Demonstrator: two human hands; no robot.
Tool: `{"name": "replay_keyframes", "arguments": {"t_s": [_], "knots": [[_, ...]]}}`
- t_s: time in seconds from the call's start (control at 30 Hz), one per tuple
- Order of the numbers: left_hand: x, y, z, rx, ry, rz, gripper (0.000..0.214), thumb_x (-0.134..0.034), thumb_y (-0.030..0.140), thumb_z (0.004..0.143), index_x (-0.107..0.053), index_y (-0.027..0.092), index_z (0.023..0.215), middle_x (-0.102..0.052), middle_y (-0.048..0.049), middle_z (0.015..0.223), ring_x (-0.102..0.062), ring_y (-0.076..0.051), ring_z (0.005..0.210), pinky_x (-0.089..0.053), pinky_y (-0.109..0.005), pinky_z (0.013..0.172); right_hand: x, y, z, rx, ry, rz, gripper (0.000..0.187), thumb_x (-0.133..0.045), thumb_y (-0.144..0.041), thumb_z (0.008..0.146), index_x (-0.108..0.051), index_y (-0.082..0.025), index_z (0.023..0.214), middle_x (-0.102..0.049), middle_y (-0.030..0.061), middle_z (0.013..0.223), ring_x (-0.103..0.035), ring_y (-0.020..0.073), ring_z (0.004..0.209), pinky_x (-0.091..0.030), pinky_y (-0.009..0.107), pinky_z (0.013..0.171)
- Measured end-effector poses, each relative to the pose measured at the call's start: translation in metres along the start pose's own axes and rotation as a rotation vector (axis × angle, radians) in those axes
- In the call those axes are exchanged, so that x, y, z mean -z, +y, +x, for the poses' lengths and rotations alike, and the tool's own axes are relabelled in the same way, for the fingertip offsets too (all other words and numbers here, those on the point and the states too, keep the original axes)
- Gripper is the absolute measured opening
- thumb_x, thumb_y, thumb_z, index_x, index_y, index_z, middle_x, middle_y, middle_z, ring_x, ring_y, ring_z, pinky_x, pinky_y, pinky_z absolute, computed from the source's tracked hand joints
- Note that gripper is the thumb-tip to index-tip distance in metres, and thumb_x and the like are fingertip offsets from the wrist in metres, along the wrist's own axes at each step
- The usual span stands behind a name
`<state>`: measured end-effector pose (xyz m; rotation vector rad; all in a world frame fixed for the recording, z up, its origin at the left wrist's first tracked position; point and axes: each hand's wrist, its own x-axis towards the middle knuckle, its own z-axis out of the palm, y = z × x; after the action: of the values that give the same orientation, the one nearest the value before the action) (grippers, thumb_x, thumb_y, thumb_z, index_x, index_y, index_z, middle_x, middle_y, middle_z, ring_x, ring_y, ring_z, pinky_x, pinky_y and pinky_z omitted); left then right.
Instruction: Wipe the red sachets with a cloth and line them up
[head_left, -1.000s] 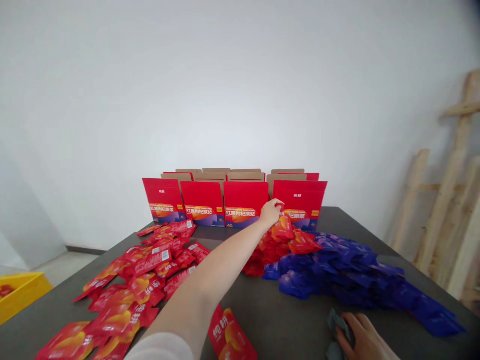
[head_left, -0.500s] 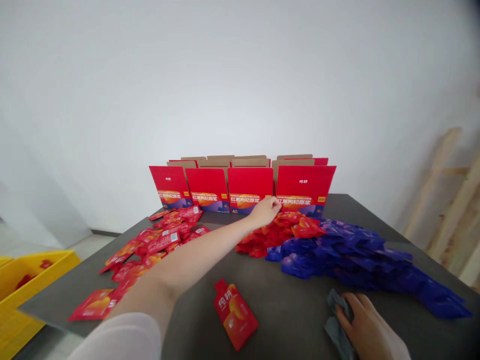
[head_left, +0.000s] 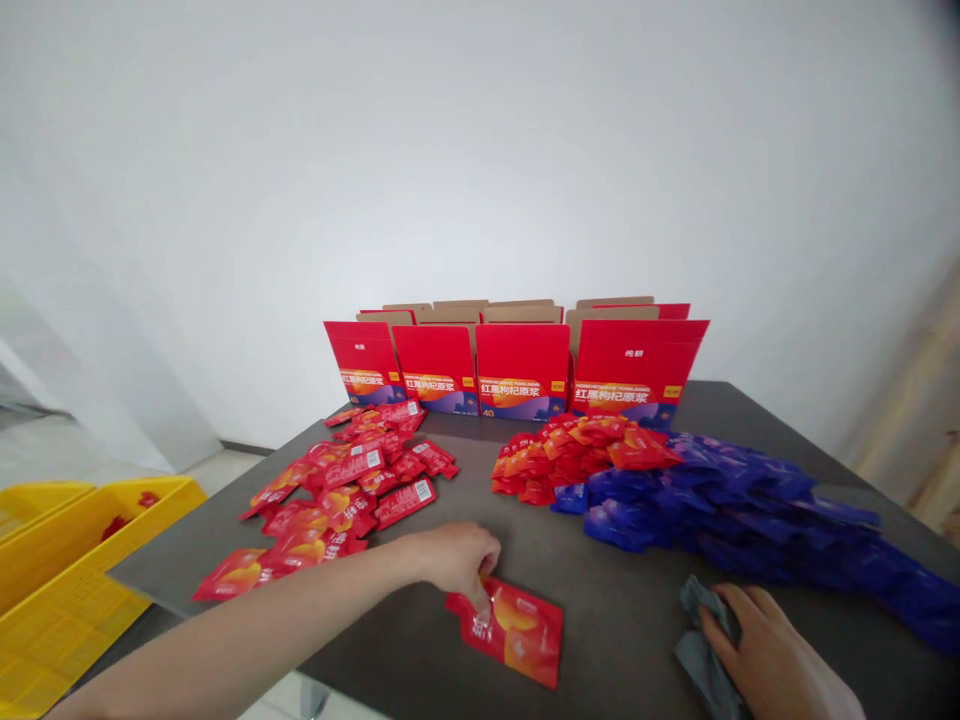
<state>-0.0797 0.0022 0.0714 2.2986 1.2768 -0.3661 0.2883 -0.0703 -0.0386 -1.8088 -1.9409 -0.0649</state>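
Note:
My left hand (head_left: 459,562) is closed on the spout end of a red pouch (head_left: 521,630), its thumb pressed on the printed face. The pouch lies at or just above the near part of the table; I cannot tell if it touches. My right hand (head_left: 772,655) rests at the lower right, fingers curled over a crumpled grey-blue cloth (head_left: 709,660). Beyond my left forearm spreads a loose scatter of red pouches (head_left: 352,465). Farther back, a neater heap of red pouches (head_left: 562,455) adjoins a long pile of blue pouches (head_left: 720,500).
Several red cartons (head_left: 525,365) with raised flaps stand in rows along the back of the dark table (head_left: 600,600). On the left, below table height, are yellow crates (head_left: 82,580) with a few red pieces inside. A white wall (head_left: 480,150) rises behind.
My left hand has come back from the far red heap to the single near pouch and taken hold of it. That pouch has turned sideways. My right hand stays on the cloth.

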Motion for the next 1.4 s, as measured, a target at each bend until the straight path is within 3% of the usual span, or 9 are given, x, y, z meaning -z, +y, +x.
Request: {"name": "replay_keyframes", "arguments": {"t_s": [0.1,0.23,0.33,0.43,0.63,0.93,1.07,1.23,1.4], "knots": [[-0.002,0.013,0.024,-0.011,0.019,-0.304,0.039,-0.077,0.044,0.059,-0.057,0.019,0.081,-0.056,0.0049,0.071,-0.049,-0.011,0.06,-0.033,-0.02,0.051,0.012,-0.012,0.004,-0.012,-0.015,0.038,0.029,-0.04,-0.043,0.087,-0.06,-0.025,0.097,-0.062,0.0068,0.1,-0.065,0.0204,0.085,-0.05,0.033,0.074],[-0.015,0.038,0.066,-0.06,0.061,-0.762,0.043,-0.076,0.047,0.059,-0.058,0.016,0.082,-0.056,0.0039,0.068,-0.047,-0.008,0.052,-0.035,-0.019,0.048,0.031,-0.06,0.014,-0.053,0.035,0.055,0.027,-0.042,-0.047,0.089,-0.057,-0.027,0.1,-0.06,0.0035,0.103,-0.064,0.0158,0.079,-0.049,0.028,0.067],[-0.028,0.054,0.089,-0.139,0.066,-0.893,0.032,-0.067,0.042,0.07,-0.062,0.014,0.083,-0.054,0.0033,0.064,-0.044,-0.006,0.049,-0.036,-0.018,0.046,0.031,-0.099,0.021,0.028,0.028,0.019,0.018,-0.044,-0.038,0.089,-0.057,-0.029,0.098,-0.059,0.0013,0.099,-0.063,0.0147,0.079,-0.046,0.025,0.061],[-0.039,0.06,0.095,-0.263,-0.012,-0.902,0.023,-0.059,0.02,0.072,-0.063,0.016,0.094,-0.058,0.0021,0.074,-0.047,-0.007,0.055,-0.041,-0.019,0.049,0.016,-0.118,0.026,0.057,-0.009,-0.038,0.015,-0.044,-0.028,0.088,-0.058,-0.028,0.093,-0.058,0.0012,0.094,-0.062,0.0145,0.077,-0.044,0.023,0.057],[-0.049,0.058,0.088,-0.288,0.097,-0.817,0.055,-0.047,-0.002,0.062,-0.062,0.019,0.11,-0.059,0.0026,0.081,-0.049,-0.008,0.059,-0.04,-0.019,0.054,-0.004,-0.097,0.024,-0.005,-0.024,-0.123,0.015,-0.045,-0.026,0.087,-0.057,-0.026,0.096,-0.057,0.0023,0.092,-0.062,0.0149,0.078,-0.042,0.023,0.055],[-0.053,0.044,0.099,-0.181,0.118,-0.859,0.05,-0.058,0.008,0.066,-0.055,0.018,0.115,-0.057,0.0007,0.089,-0.048,-0.007,0.056,-0.042,-0.018,0.045,0.017,-0.025,0.013,-0.161,-0.071,-0.135,0.023,-0.037,-0.032,0.091,-0.058,-0.023,0.093,-0.059,0.0039,0.089,-0.063,0.0169,0.075,-0.042,0.029,0.062],[-0.056,0.042,0.102,-0.185,0.139,-0.929,0.043,-0.06,0.007,0.065,-0.051,0.017,0.106,-0.054,0.0036,0.082,-0.047,-0.006,0.052,-0.042,-0.016,0.041,0.02,-0.056,0.016,-0.134,-0.048,-0.1,0.022,-0.038,-0.036,0.091,-0.057,-0.027,0.097,-0.059,0.003,0.096,-0.063,0.0163,0.078,-0.043,0.028,0.062],[-0.056,0.047,0.097,-0.214,0.149,-0.945,0.041,-0.058,0.004,0.067,-0.049,0.018,0.105,-0.054,0.0045,0.08,-0.046,-0.005,0.052,-0.04,-0.014,0.04,-0.001,-0.116,0.018,0.027,-0.095,-0.021,0.018,-0.045,-0.026,0.087,-0.058,-0.029,0.098,-0.059,0.0008,0.096,-0.063,0.0144,0.079,-0.043,0.024,0.057],[-0.056,0.049,0.091,-0.214,0.172,-0.839,0.04,-0.057,0.008,0.071,-0.05,0.018,0.108,-0.056,0.0032,0.088,-0.045,-0.004,0.051,-0.039,-0.015,0.043,-0.015,-0.103,0.012,-0.013,-0.06,-0.038,0.013,-0.045,-0.028,0.086,-0.057,-0.027,0.092,-0.058,0.0011,0.09,-0.063,0.015,0.076,-0.044,0.025,0.058]]}}
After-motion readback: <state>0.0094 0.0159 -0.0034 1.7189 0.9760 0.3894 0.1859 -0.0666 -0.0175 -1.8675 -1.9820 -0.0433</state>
